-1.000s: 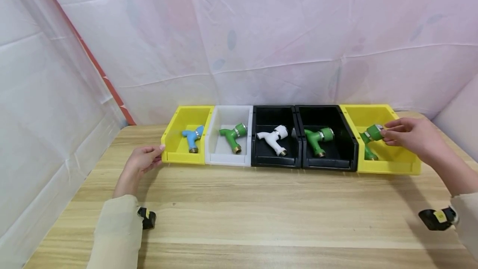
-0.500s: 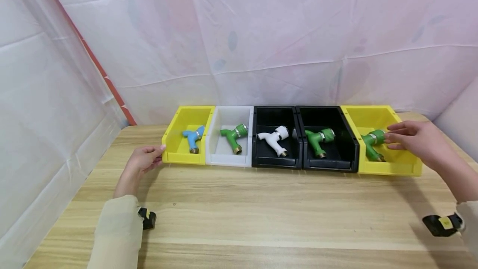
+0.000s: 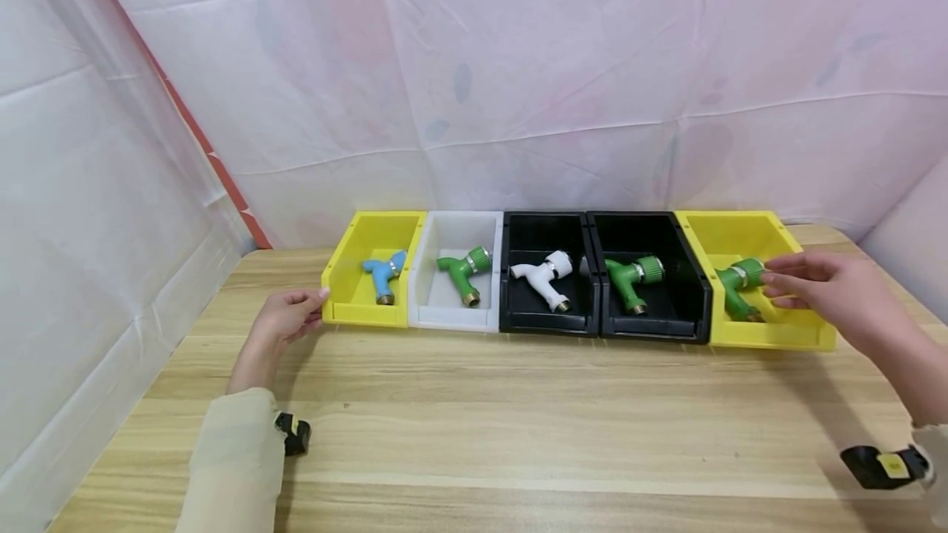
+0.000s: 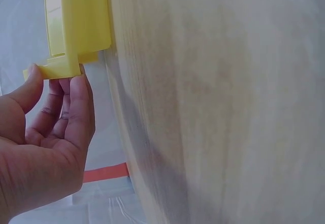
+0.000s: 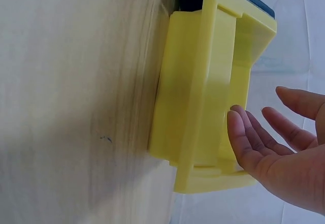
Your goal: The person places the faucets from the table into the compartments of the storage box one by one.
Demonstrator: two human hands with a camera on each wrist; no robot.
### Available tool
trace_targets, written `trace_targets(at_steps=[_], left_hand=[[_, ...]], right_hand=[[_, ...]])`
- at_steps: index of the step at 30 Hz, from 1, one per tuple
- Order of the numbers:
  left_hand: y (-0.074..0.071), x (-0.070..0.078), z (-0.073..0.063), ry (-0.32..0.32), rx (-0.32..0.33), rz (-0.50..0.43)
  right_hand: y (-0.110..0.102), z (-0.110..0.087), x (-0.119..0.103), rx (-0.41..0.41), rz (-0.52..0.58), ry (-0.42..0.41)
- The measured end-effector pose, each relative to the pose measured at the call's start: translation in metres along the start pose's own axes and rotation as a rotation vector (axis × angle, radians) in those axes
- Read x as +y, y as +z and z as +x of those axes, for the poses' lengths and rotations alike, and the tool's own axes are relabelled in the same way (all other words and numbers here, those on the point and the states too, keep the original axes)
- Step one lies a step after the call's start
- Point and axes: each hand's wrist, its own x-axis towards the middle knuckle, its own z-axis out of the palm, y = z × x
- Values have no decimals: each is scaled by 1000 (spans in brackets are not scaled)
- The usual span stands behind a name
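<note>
At the left end of a row of bins, my left hand (image 3: 285, 317) pinches the front corner of a yellow bin (image 4: 86, 21) between thumb and fingers. A blue tap (image 3: 382, 274) lies in that bin. My right hand (image 3: 837, 290) is over the yellow bin (image 5: 195, 97) at the right end, its fingers loosely bent with nothing between them. Just left of its fingertips, a green tap (image 3: 736, 294) lies in this bin; the right wrist view does not show the tap.
Between the yellow bins stand a white bin (image 3: 452, 317) with a green tap (image 3: 462, 274), a black bin (image 3: 529, 321) with a white tap (image 3: 544, 276), and another black bin (image 3: 677, 327) with a green tap (image 3: 629, 282). A pale cloth (image 3: 548, 64) hangs behind.
My right hand has let go of the green tap, which has settled lower in the right yellow bin, and has drawn slightly away to the right. The left hand has stayed in place.
</note>
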Motion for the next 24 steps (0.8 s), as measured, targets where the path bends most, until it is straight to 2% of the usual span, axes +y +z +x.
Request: trace_targets(at_steps=[9,18,24], left_hand=[[2,1,-1,-15,35,40],[4,2,-2,-4,48,17],[6,2,-5,16,72,73]], right_hand=[[7,-4,5,22,-7,-2],[11,-15,-8,10,-35,9],[16,-22,-18,19,-52,39]])
